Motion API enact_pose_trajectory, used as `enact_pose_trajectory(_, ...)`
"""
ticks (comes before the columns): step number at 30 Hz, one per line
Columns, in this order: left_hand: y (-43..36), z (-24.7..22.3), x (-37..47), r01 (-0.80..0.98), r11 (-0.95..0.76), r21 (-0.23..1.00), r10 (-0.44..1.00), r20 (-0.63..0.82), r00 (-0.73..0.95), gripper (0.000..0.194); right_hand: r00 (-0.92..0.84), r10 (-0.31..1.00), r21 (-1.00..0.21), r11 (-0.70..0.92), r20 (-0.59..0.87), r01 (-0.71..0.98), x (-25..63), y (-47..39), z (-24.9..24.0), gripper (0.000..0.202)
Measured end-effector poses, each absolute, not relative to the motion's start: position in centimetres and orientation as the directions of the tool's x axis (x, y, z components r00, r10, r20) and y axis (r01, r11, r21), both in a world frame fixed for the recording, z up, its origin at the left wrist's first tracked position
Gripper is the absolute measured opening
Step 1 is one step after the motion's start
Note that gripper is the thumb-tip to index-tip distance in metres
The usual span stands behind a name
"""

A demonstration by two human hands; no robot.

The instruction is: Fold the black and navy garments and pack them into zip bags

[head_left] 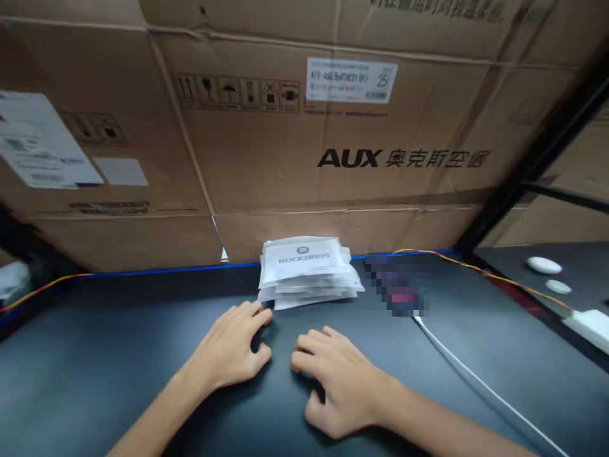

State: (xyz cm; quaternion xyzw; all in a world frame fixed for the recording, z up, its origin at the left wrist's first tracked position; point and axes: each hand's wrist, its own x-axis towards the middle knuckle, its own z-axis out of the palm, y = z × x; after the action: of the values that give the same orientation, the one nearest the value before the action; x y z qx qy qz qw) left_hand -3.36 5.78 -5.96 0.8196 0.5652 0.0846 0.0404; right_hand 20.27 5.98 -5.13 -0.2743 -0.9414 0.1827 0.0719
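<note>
Left hand (233,349) is extending from the lower left of the frame, palm down; right hand (337,384) is extending from the lower right, curling more. On each, thumb and fingers are standing apart around a bare gap. A stack of flat, white, rectangular plastic-looking pouches (309,270) is lying at frame centre on the smooth black worktop (143,355), just beyond the left fingertips (contact: cannot tell) and near the right. Its long axis is running left to right, top lettering "ROCKBROS" facing up, rising slightly rightward.
</note>
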Motion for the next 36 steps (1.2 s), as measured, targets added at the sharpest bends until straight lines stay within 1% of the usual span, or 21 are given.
enact_pose_trajectory(3, 4.8, -6.3, -2.1, 0.874, -0.44, 0.209, 0.898, 0.11, 0.426, 0.026, -0.791, 0.611, -0.364, 0.746, 0.038, 0.558, 20.4, 6.8, -5.1, 0.025)
enact_pose_trajectory(6, 3.5, -6.6, -0.6, 0.814, -0.518, 0.261, 0.855, 0.158, 0.494, 0.03, -0.733, 0.679, -0.33, 0.701, 0.041, 0.632, 20.8, 8.0, -4.9, 0.024)
enact_pose_trajectory(8, 3.0, -6.6, 0.0, 0.806, -0.525, 0.274, 0.851, 0.164, 0.499, 0.031, -0.72, 0.693, -0.314, 0.692, 0.037, 0.65, 21.1, 8.5, -4.7, 0.023)
enact_pose_trajectory(10, 3.0, -6.5, 0.0, 0.817, -0.509, 0.272, 0.86, 0.138, 0.491, 0.028, -0.717, 0.696, -0.302, 0.692, 0.036, 0.656, 21.2, 8.4, -4.7, 0.024)
enact_pose_trajectory(13, 4.0, -6.1, -1.1, 0.86, -0.454, 0.234, 0.891, 0.109, 0.441, 0.028, -0.774, 0.632, -0.322, 0.74, 0.037, 0.59, 20.9, 7.0, -4.9, 0.025)
enact_pose_trajectory(15, 4.9, -6.0, -2.5, 0.902, -0.386, 0.192, 0.922, 0.105, 0.372, 0.033, -0.841, 0.54, -0.357, 0.794, 0.038, 0.493, 20.5, 5.7, -5.3, 0.025)
enact_pose_trajectory(17, 5.6, -6.0, -3.8, 0.931, -0.326, 0.164, 0.944, 0.105, 0.313, 0.037, -0.878, 0.478, -0.383, 0.815, 0.023, 0.434, 20.1, 4.6, -5.5, 0.023)
enact_pose_trajectory(19, 5.8, -6.0, -4.6, 0.945, -0.291, 0.148, 0.956, 0.085, 0.281, 0.037, -0.883, 0.469, -0.392, 0.815, 0.016, 0.426, 19.9, 4.1, -5.6, 0.022)
enact_pose_trajectory(21, 5.5, -5.9, -4.6, 0.944, -0.296, 0.144, 0.955, 0.061, 0.29, 0.036, -0.869, 0.495, -0.386, 0.806, 0.023, 0.449, 19.9, 4.5, -5.5, 0.024)
enact_pose_trajectory(24, 4.5, -5.6, -3.1, 0.909, -0.375, 0.185, 0.926, 0.023, 0.377, 0.034, -0.801, 0.596, -0.36, 0.76, 0.056, 0.541, 20.4, 6.3, -5.0, 0.028)
enact_pose_trajectory(26, 3.7, -5.3, -1.8, 0.879, -0.423, 0.22, 0.903, 0.019, 0.43, 0.037, -0.741, 0.668, -0.332, 0.715, 0.066, 0.615, 21.0, 7.8, -4.8, 0.027)
enact_pose_trajectory(28, 3.1, -4.9, -0.9, 0.861, -0.446, 0.244, 0.89, 0.019, 0.455, 0.037, -0.712, 0.698, -0.311, 0.695, 0.079, 0.648, 21.5, 8.8, -4.7, 0.027)
enact_pose_trajectory(30, 2.9, -4.6, -0.6, 0.853, -0.449, 0.265, 0.888, 0.021, 0.46, 0.032, -0.706, 0.7, -0.308, 0.699, 0.109, 0.645, 21.7, 9.2, -5.0, 0.026)
enact_pose_trajectory(32, 3.3, -4.5, -0.8, 0.841, -0.467, 0.274, 0.88, 0.057, 0.471, 0.021, -0.723, 0.669, -0.336, 0.729, 0.17, 0.596, 21.8, 9.2, -5.5, 0.024)
enact_pose_trajectory(34, 4.0, -4.8, -1.4, 0.827, -0.501, 0.256, 0.865, 0.169, 0.472, 0.008, -0.751, 0.608, -0.386, 0.777, 0.257, 0.497, 21.7, 9.1, -6.1, 0.02)
enact_pose_trajectory(35, 4.4, -5.1, -1.7, 0.822, -0.515, 0.242, 0.852, 0.247, 0.461, 0.005, -0.753, 0.581, -0.414, 0.795, 0.308, 0.443, 21.6, 9.1, -6.4, 0.019)
enact_pose_trajectory(36, 4.7, -5.4, -2.0, 0.819, -0.524, 0.232, 0.835, 0.328, 0.441, 0.012, -0.745, 0.563, -0.443, 0.804, 0.357, 0.396, 21.6, 9.2, -6.6, 0.019)
